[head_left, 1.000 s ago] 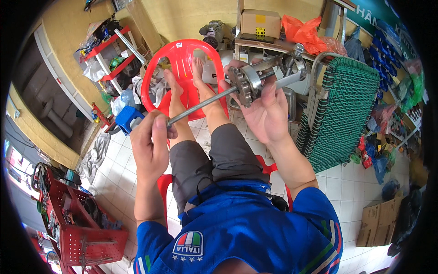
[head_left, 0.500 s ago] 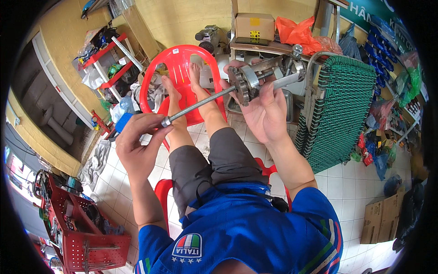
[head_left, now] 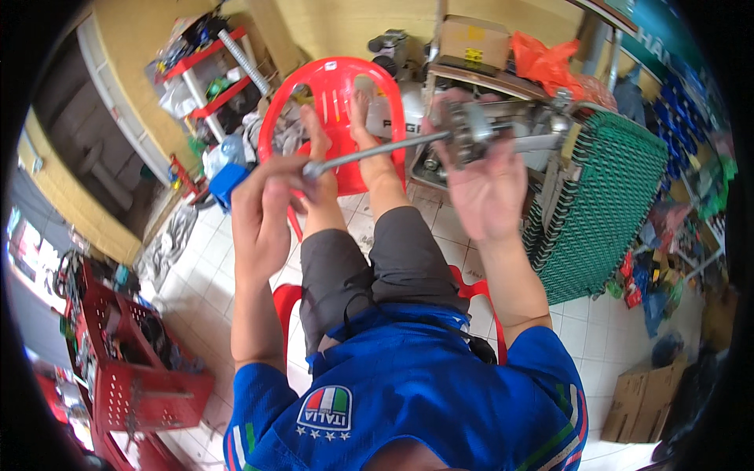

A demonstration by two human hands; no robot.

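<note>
A long grey metal rod (head_left: 381, 149) slants up across the view from left to right. Its blue end piece (head_left: 228, 184) sits behind the fingers of my left hand (head_left: 263, 208), which are closed around it. At the other end, the rod meets a metal assembly (head_left: 470, 129) with a toothed round wheel and bars reaching right. My right hand (head_left: 493, 192) is closed on this assembly, thumb on the near side and fingers partly hidden behind it. Motion blurs the assembly and both hands, so where the rod enters is unclear.
My bare feet rest on a red plastic chair (head_left: 338, 74). A folded green woven lounger (head_left: 605, 188) leans at the right beside a bench with a cardboard box (head_left: 473, 41). At the lower left stands a red perforated tool cart (head_left: 149, 396); a red-and-white shelf (head_left: 212, 74) is farther back.
The whole view has shifted a little. My left hand has risen slightly, and the rod lies at a flatter angle. Both hands keep their holds.
</note>
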